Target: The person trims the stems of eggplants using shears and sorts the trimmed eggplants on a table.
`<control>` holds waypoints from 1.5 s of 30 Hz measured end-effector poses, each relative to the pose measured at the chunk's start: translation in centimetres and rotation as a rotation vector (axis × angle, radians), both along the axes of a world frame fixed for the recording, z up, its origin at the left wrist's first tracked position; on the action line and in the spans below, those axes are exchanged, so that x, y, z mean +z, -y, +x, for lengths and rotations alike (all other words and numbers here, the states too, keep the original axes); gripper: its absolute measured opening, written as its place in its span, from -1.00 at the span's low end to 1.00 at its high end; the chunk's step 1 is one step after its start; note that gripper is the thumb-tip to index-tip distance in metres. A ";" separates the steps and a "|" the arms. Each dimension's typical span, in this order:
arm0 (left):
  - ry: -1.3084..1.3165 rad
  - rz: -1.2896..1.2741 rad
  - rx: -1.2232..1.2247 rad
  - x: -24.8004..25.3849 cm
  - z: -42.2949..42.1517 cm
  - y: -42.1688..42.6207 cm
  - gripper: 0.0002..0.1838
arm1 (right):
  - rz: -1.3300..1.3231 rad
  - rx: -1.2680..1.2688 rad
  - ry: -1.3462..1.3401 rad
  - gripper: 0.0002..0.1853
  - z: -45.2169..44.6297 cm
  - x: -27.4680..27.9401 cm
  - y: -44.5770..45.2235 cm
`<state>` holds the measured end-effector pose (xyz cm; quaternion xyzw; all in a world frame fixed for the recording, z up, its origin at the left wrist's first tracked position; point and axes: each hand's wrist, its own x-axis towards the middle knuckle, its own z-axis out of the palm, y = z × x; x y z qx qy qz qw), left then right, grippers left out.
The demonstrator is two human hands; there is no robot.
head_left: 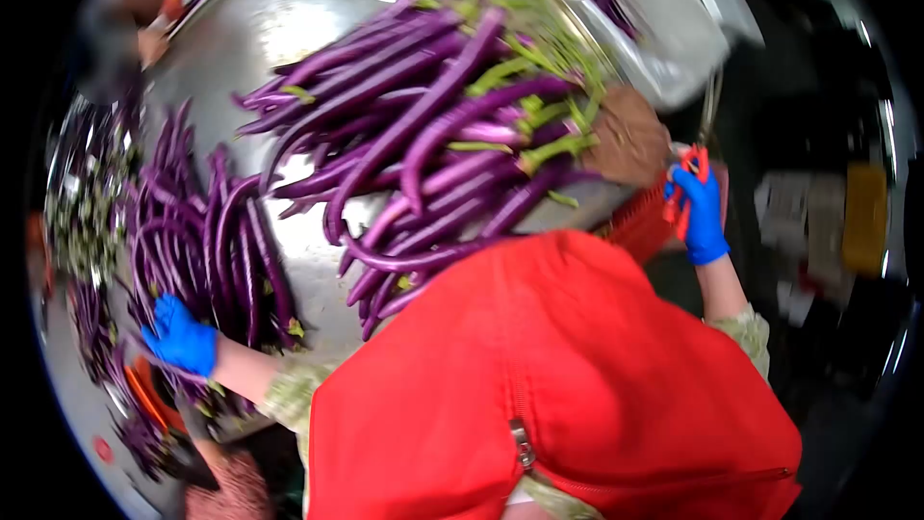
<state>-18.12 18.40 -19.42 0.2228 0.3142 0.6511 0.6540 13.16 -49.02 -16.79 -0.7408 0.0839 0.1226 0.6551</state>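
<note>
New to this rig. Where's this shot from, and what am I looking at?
There's no robot here. It's one picture, from a camera worn on a person's head, looking forward and down; the view is rounded and dark at its edges. The red zipped garment at the bottom is the wearer's.

Both hands wear blue gloves. The right hand holds red-handled scissors. The left hand is at the lower end of a bunch of long purple eggplants; whether it grips one is unclear. A larger eggplant pile lies beside it on the shiny metal table.
</note>
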 end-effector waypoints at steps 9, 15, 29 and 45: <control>-0.832 1.164 -1.547 0.0 20.1 37.2 -0.45 | 0.302 -0.269 -0.257 -0.53 -8.6 -11.6 1.4; -1.620 1.945 -1.248 -0.8 23.4 42.9 -0.46 | 0.278 -0.150 -0.183 -0.55 -8.6 -13.2 1.3; -1.190 1.455 -2.122 3.4 23.4 40.7 -0.59 | 0.267 -0.253 0.081 -0.50 -7.5 -11.2 3.6; -1.658 1.646 -1.078 4.1 32.5 25.4 0.09 | 0.478 -0.111 0.198 -0.55 1.3 -2.7 -5.3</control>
